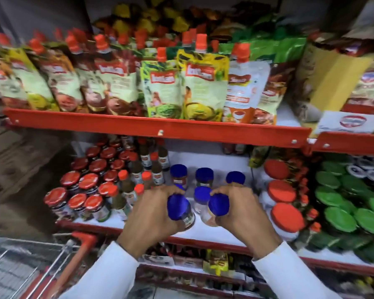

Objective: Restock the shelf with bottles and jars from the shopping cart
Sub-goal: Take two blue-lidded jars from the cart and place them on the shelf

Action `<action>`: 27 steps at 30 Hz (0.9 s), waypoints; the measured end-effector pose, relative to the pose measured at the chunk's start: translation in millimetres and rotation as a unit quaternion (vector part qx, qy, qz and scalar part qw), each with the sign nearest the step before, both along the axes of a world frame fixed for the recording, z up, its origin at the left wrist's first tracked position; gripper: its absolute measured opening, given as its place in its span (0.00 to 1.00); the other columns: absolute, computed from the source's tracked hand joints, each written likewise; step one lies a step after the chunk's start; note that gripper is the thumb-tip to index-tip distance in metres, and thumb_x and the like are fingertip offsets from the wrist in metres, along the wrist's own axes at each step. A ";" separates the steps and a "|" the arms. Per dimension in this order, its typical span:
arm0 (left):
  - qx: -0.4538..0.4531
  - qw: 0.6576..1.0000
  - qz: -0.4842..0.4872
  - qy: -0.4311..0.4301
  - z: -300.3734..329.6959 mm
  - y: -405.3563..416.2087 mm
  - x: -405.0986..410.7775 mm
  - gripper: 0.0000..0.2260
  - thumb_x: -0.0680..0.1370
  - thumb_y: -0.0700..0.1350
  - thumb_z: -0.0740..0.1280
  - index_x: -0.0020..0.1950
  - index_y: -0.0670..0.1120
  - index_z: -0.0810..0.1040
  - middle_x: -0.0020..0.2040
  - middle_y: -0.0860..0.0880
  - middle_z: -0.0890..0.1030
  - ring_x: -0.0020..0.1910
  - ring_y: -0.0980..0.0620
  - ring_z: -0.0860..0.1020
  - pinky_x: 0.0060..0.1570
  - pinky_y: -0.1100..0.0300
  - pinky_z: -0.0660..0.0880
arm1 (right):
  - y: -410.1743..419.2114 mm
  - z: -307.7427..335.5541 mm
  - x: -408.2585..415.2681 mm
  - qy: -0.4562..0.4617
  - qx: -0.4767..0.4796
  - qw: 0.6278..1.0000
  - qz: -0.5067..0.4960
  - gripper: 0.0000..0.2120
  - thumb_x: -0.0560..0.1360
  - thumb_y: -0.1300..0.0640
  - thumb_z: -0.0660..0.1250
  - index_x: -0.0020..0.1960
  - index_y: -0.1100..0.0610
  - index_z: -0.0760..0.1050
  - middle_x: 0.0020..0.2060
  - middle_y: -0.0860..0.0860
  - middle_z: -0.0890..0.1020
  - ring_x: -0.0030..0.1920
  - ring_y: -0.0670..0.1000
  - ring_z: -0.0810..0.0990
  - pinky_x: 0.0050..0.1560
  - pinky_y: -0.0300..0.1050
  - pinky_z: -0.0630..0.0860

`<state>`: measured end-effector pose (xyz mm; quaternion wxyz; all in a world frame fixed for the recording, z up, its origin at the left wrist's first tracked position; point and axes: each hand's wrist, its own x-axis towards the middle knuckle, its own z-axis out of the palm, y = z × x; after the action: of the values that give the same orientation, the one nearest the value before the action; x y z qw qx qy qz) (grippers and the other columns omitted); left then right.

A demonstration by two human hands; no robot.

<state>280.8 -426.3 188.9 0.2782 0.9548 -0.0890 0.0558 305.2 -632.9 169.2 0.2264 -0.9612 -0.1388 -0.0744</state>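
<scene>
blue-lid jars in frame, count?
6. One in the left hand, one in the right hand, three in a back row, one between the hands. A seventh may hide behind the left hand.

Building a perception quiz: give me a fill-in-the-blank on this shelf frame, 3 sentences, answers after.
1. Each hand, left hand and right hand, holds a jar with a ____ lid.
2. The shelf edge above the hands is painted ____.
3. The big lids at far right of the shelf are ____.

Missing words: blue; red; green
</scene>
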 end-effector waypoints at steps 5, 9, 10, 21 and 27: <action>0.053 0.995 -0.055 0.059 -39.4 -51.4 38.7 0.22 0.63 0.49 0.74 0.57 0.52 0.79 0.54 0.50 0.84 0.52 0.48 0.81 0.48 0.57 0.78 | -42.2 -39.5 14.2 0.033 0.007 0.997 -0.069 0.09 0.59 0.52 0.70 0.35 0.48 0.71 0.34 0.48 0.79 0.35 0.51 0.77 0.33 0.45 0.76; 0.095 0.990 -0.072 0.072 -83.4 -72.9 61.6 0.22 0.67 0.48 0.74 0.61 0.52 0.77 0.58 0.47 0.82 0.54 0.45 0.80 0.47 0.55 0.79 | -52.9 -55.9 20.2 0.072 0.015 0.994 -0.080 0.11 0.59 0.59 0.71 0.42 0.52 0.79 0.39 0.52 0.81 0.38 0.54 0.79 0.35 0.44 0.76; 0.108 0.989 -0.074 0.072 -93.0 -76.8 65.5 0.22 0.68 0.48 0.73 0.61 0.51 0.76 0.58 0.47 0.81 0.55 0.44 0.80 0.46 0.55 0.77 | -54.0 -59.2 21.8 0.079 0.005 0.994 -0.076 0.12 0.59 0.62 0.70 0.42 0.53 0.79 0.38 0.51 0.80 0.37 0.54 0.78 0.33 0.41 0.73; 0.125 0.987 -0.076 0.065 -124.9 -84.8 76.6 0.13 0.70 0.43 0.69 0.53 0.49 0.73 0.47 0.46 0.80 0.45 0.44 0.80 0.37 0.56 0.75 | -43.2 -105.6 41.3 0.112 -0.038 0.991 -0.065 0.09 0.62 0.63 0.67 0.39 0.51 0.73 0.40 0.49 0.76 0.33 0.53 0.77 0.34 0.48 0.78; 0.122 0.989 -0.079 0.039 -121.0 -74.2 65.7 0.20 0.72 0.39 0.70 0.63 0.50 0.74 0.59 0.47 0.80 0.55 0.44 0.79 0.51 0.50 0.80 | -35.7 -91.9 29.6 0.095 -0.129 0.983 -0.092 0.17 0.66 0.60 0.71 0.54 0.51 0.76 0.57 0.53 0.76 0.47 0.58 0.80 0.40 0.48 0.80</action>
<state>346.4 -500.5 67.9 0.1664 0.9729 -0.1599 -0.0150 334.9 -668.6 77.2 0.1048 -0.9937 -0.0364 0.0154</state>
